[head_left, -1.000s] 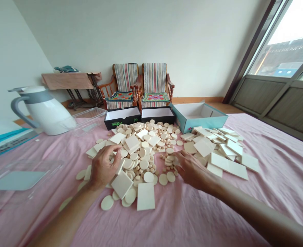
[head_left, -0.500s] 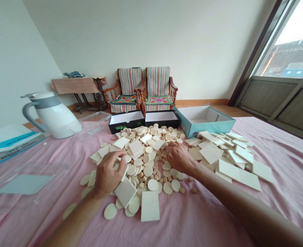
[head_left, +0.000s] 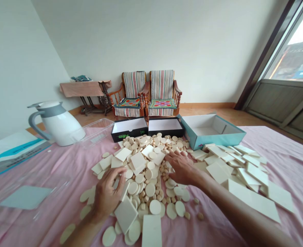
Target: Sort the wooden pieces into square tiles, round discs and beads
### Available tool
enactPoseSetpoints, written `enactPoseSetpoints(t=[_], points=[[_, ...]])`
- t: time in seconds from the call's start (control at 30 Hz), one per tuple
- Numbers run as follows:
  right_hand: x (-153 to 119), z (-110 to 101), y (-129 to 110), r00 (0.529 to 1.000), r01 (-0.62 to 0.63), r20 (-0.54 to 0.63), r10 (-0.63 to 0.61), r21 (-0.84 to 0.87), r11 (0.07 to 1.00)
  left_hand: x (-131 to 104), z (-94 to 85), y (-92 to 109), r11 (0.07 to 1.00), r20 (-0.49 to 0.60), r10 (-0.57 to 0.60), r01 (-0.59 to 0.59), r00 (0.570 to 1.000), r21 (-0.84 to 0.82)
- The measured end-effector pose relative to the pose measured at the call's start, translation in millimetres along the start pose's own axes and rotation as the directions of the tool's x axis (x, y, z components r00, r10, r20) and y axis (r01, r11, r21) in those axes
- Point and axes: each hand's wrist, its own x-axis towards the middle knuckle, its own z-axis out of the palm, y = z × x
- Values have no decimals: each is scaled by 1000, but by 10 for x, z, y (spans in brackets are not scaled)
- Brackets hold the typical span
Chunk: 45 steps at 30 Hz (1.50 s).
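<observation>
A mixed pile of pale wooden discs (head_left: 150, 189), square pieces (head_left: 137, 161) and small beads covers the middle of the pink cloth. At the pile's left side is my left hand (head_left: 109, 188), thumb and fingers curved with a gap between them, touching the pieces' edge; nothing shows in its grasp. My right hand (head_left: 181, 167) rests palm down over the pile's right part, fingers spread and pointing left, with discs and beads beneath and beside it. Right of my right forearm lies a heap of square and rectangular wooden pieces (head_left: 253, 197).
Two black boxes (head_left: 130, 130) with white insides and a light blue box (head_left: 218, 137) stand behind the pile. On the left are a white jug (head_left: 61, 127), clear plastic trays (head_left: 25, 197) and a blue-white package (head_left: 15, 151). Two chairs (head_left: 161, 89) stand beyond.
The camera view has tilted and shifted, so the scene sits lower and slightly to the right. Both hands stay at nearly the same places on the pile.
</observation>
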Motion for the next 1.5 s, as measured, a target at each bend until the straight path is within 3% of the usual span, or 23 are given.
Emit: enactPoseSetpoints(t=[0.23, 0.47, 0.83, 1.13, 1.23, 1.37, 1.5], points=[[-18, 70, 40, 995, -90, 31, 90, 14, 996, -4, -4, -5, 999, 13, -50, 50, 999, 3], [-2, 79, 90, 998, -52, 48, 49, 68, 996, 4, 6, 7, 1000, 33, -23, 24, 999, -16], [-12, 42, 26, 993, -100, 66, 101, -24, 995, 17, -17, -13, 998, -24, -56, 57, 998, 5], [-102, -289, -243, 997, 29, -61, -51, -329, 944, 15, -2, -23, 998, -32, -56, 55, 998, -11], [-218, -372, -69, 994, -94, -88, 70, -296, 951, 17, -10, -18, 998, -27, -57, 57, 998, -26], [-563, -355, 481, 954, -277, -180, 238, -236, 931, 11, -5, -6, 998, -19, -40, 39, 999, -41], [-947, -286, 1007, 866, -450, -350, 358, -233, 862, 14, 2, 18, 998, -21, -22, 21, 1000, -52]])
